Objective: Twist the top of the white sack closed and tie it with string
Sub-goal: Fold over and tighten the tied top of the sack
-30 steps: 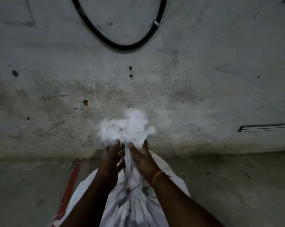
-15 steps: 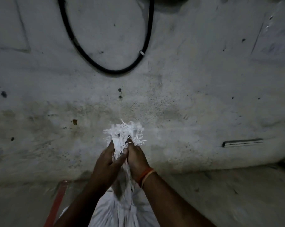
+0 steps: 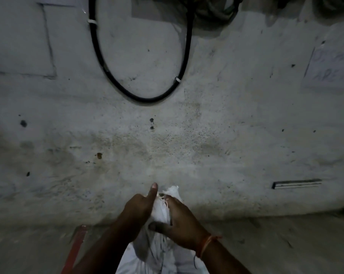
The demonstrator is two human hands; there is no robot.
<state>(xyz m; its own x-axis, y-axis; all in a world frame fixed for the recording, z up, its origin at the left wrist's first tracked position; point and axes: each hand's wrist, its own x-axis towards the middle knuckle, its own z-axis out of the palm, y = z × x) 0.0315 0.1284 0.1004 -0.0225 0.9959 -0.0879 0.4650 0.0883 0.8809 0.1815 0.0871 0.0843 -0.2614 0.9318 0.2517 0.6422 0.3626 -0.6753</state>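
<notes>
A white woven sack (image 3: 153,256) stands at the bottom centre, its body spreading out below my wrists. Its gathered neck (image 3: 161,211) rises between my two hands, and a small frayed tuft (image 3: 172,189) pokes out above them. My left hand (image 3: 139,206) wraps the neck from the left with its thumb pointing up. My right hand (image 3: 180,224) clamps the neck from the right, thumb across the front; an orange thread band sits on that wrist. Thin loose strands (image 3: 164,200) show at the neck; I cannot tell whether they are string or fraying.
A stained concrete wall (image 3: 187,135) rises right behind the sack. A black cable loop (image 3: 145,98) hangs on it above. A dark slot (image 3: 296,183) sits low on the right. A red strip (image 3: 75,248) lies on the floor at lower left.
The frayed top has been squeezed down and now shows far less above my hands. Both hands have tightened lower around the neck, and the camera has tilted up.
</notes>
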